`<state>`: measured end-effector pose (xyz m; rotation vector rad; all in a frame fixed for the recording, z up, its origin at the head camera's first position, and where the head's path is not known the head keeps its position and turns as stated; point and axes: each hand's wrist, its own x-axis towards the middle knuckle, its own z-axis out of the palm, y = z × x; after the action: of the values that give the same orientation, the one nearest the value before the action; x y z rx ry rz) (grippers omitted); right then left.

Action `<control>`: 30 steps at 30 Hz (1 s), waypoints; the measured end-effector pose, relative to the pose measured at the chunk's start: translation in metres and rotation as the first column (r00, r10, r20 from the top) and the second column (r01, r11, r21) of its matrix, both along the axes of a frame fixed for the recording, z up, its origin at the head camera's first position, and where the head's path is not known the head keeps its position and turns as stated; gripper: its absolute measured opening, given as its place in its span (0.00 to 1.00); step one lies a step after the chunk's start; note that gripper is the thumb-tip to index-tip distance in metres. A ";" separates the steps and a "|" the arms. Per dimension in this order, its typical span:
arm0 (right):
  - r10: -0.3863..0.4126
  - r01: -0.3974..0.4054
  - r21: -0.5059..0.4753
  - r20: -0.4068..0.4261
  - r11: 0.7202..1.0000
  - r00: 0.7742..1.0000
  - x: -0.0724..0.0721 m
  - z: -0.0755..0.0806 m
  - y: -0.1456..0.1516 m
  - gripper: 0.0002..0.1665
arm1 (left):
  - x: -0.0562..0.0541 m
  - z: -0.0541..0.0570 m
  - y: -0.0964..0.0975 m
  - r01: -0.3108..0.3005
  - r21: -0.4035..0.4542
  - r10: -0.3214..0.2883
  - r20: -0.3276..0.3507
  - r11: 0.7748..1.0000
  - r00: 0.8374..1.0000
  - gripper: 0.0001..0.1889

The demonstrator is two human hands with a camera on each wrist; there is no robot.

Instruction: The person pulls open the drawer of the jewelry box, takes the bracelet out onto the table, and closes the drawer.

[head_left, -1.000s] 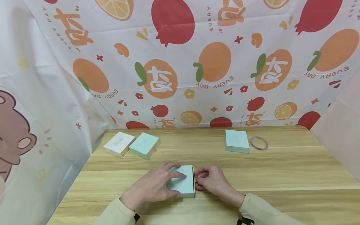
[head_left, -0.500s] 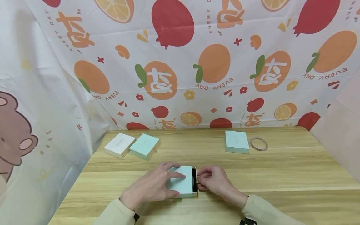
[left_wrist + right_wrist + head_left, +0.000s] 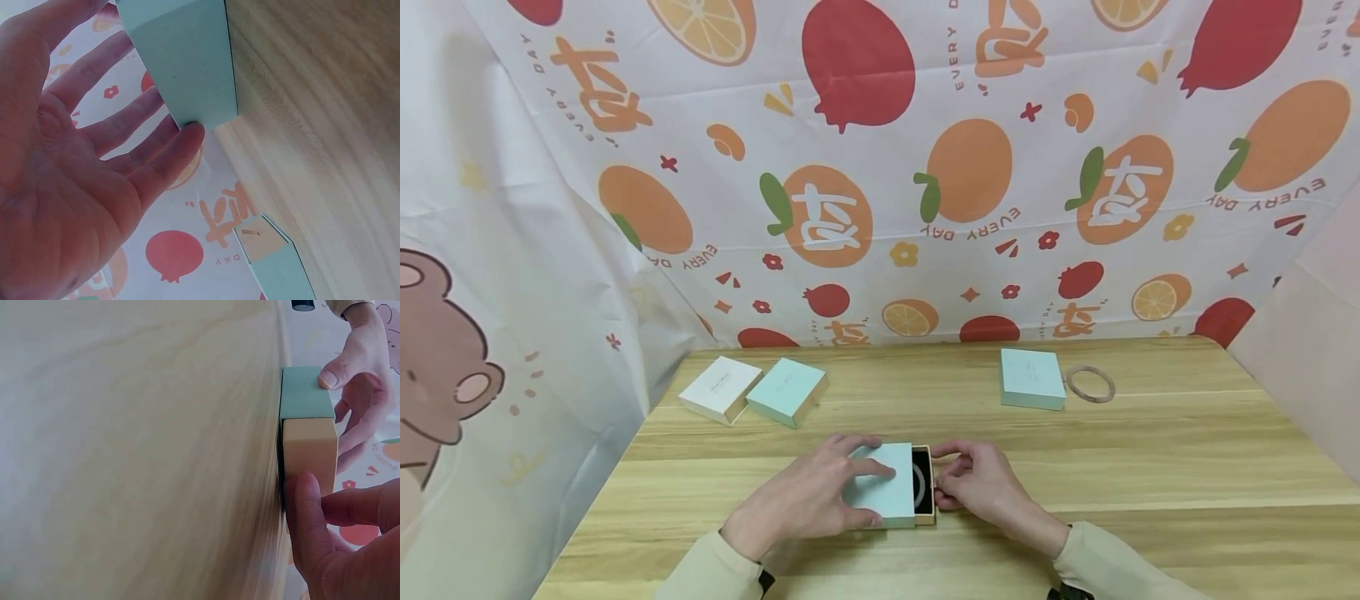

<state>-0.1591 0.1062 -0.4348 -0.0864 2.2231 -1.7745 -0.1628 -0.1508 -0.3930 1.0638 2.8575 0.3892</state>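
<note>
A mint-green slide-out gift box (image 3: 887, 497) lies on the table in front of me. My left hand (image 3: 808, 492) spans its sleeve, thumb on the near side and index finger resting on top. In the left wrist view, fingertips touch the sleeve (image 3: 187, 69) along its sides. The tan-walled drawer (image 3: 309, 447) juts partway out to the right, and part of a greyish bangle (image 3: 919, 485) shows on its black lining. My right hand (image 3: 983, 482) pinches at the drawer's outer end; its fingertips hide what they grip there.
At the back left, a white box (image 3: 721, 388) stands beside another mint-green box (image 3: 787, 390). A third mint-green box (image 3: 1032, 377) sits at the back right, with a brownish bangle (image 3: 1092, 384) next to it. A fruit-print cloth (image 3: 880, 208) hangs behind the wooden table (image 3: 1150, 450).
The right hand has moved rightward, drawing the drawer farther out of its sleeve, and the bangle inside has come into view. The left hand has kept its place on the box.
</note>
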 end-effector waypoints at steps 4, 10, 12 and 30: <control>0.009 -0.009 0.002 -0.012 1.000 1.000 0.000 0.001 0.002 0.24 | 0.000 0.001 0.000 -0.004 0.001 0.004 0.001 1.000 1.000 0.25; 0.030 -0.030 0.004 -0.030 1.000 0.999 -0.001 0.001 0.004 0.29 | 0.001 0.002 0.001 -0.010 0.014 0.009 0.015 1.000 1.000 0.24; 0.032 -0.032 0.004 -0.031 0.999 0.999 -0.001 0.001 0.005 0.29 | 0.001 0.002 0.001 -0.011 0.014 0.010 0.019 1.000 1.000 0.24; -0.004 0.004 -0.009 0.003 1.000 1.000 -0.001 0.002 0.011 0.26 | -0.002 -0.001 0.000 -0.007 0.030 0.007 0.020 1.000 1.000 0.24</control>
<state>-0.1599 0.1175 -0.4324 -0.0817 2.2149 -1.7855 -0.1645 -0.1513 -0.3938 1.0492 2.8478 0.4413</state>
